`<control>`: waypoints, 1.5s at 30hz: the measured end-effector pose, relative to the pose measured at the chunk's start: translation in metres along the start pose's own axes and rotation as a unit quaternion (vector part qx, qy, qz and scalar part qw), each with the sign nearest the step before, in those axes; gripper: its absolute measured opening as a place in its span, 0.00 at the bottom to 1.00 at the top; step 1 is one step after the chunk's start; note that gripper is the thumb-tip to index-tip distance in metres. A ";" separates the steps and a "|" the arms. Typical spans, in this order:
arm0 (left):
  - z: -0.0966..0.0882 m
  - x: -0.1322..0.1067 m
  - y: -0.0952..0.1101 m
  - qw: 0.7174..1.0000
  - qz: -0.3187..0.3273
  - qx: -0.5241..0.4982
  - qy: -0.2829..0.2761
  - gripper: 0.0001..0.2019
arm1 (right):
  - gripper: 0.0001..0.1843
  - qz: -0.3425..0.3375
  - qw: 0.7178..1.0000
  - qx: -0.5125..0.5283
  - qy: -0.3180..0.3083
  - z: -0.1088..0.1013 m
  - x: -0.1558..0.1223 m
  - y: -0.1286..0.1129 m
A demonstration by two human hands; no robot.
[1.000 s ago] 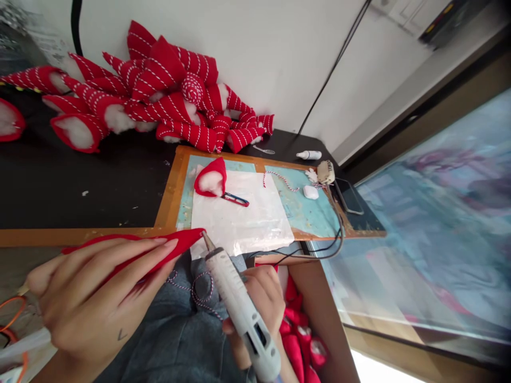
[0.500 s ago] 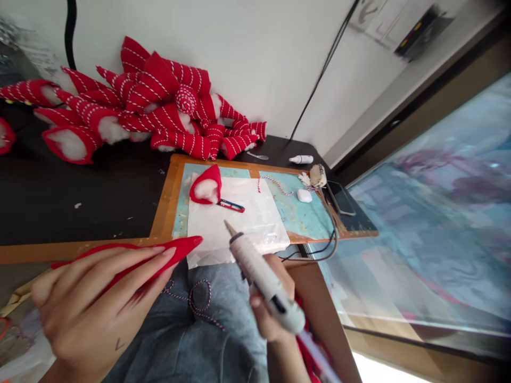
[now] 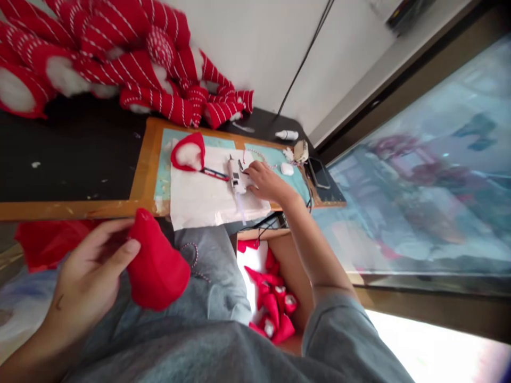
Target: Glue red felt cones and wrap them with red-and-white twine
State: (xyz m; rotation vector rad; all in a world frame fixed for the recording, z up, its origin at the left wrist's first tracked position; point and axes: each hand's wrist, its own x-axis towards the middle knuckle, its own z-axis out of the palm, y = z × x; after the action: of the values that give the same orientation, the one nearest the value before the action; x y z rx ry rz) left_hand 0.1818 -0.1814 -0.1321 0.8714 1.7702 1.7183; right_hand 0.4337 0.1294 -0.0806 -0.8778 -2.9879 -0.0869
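Note:
My left hand [image 3: 90, 276] is over my lap, fingers closed on a plain red felt cone [image 3: 157, 268]. My right hand [image 3: 265, 181] reaches out over the table. Its fingers curl on the handle of a white glue gun [image 3: 235, 178], which lies on a white sheet [image 3: 203, 199]. A red cap stuffed with white filling [image 3: 187, 154] and red-handled snips [image 3: 215, 174] lie just left of the gun on the same sheet.
The sheet covers a teal mat on a wooden board [image 3: 143, 175]. A pile of red striped cones [image 3: 120, 58] lies against the wall. A phone [image 3: 318, 173], a white case [image 3: 286, 168] and a small bottle [image 3: 286, 135] sit at the right. A box of red pieces [image 3: 271, 303] stands below.
My right hand carried the glue gun from beside the felt out onto the white sheet and laid it down. My left hand folded the flat felt into a cone and lowered it.

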 end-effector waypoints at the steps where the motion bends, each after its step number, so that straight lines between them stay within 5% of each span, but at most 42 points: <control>1: 0.003 -0.001 0.002 0.998 -0.023 -0.057 0.017 0.27 | 0.22 -0.003 1.000 0.015 -0.003 0.002 -0.004 -0.002; 4: 0.008 -0.002 0.004 0.986 -0.050 -0.153 0.035 0.32 | 0.27 0.007 0.995 0.071 0.069 0.000 -0.029 -0.022; 7: 0.013 -0.007 0.007 0.989 -0.035 -0.136 -0.039 0.23 | 0.32 0.018 0.958 0.213 0.192 -0.010 -0.066 -0.078; 10: 0.026 -0.016 0.015 0.985 0.003 -0.072 -0.159 0.12 | 0.46 -0.028 0.886 0.443 0.135 -0.011 -0.095 -0.152; 13: 0.042 -0.023 0.015 0.966 0.048 -0.031 -0.253 0.10 | 0.44 0.035 0.829 0.544 0.124 0.007 -0.116 -0.198; 16: 0.048 -0.020 -0.009 0.946 0.114 0.026 -0.301 0.10 | 0.39 0.174 0.767 0.604 0.131 0.035 -0.142 -0.200; 18: 0.047 -0.013 -0.039 0.922 0.168 0.082 -0.339 0.08 | 0.34 0.270 0.700 0.643 0.155 0.051 -0.162 -0.187; 20: 0.045 -0.007 -0.071 0.866 0.202 0.136 -0.437 0.11 | 0.29 0.338 0.620 0.683 0.187 0.060 -0.179 -0.175; 23: 0.048 -0.006 -0.107 0.807 0.230 0.195 -0.507 0.13 | 0.23 0.366 0.532 0.734 0.210 0.065 -0.189 -0.167; 25: 0.052 -0.010 -0.115 0.816 0.202 0.192 -0.507 0.12 | 0.21 0.362 0.507 0.752 0.216 0.068 -0.186 -0.167; 31: 0.053 -0.017 -0.084 0.869 0.103 0.107 -0.472 0.09 | 0.22 0.317 0.470 0.800 0.197 0.078 -0.160 -0.177; 36: 0.055 -0.004 -0.034 0.933 -0.137 -0.061 -0.326 0.08 | 0.29 0.241 0.493 0.822 0.154 0.075 -0.142 -0.194; 40: 0.062 0.007 0.000 0.949 -0.105 -0.080 -0.288 0.12 | 0.27 0.195 0.537 0.814 0.105 0.063 -0.131 -0.201; 45: 0.068 0.010 0.012 0.949 -0.091 -0.095 -0.286 0.11 | 0.26 0.205 0.575 0.784 0.110 0.058 -0.128 -0.206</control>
State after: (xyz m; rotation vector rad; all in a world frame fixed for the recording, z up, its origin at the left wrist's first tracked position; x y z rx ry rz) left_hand 0.2270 -0.1284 -0.1236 0.9633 1.2339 1.3149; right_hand 0.4292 -0.1085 -0.1530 -0.8995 -1.3385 1.8415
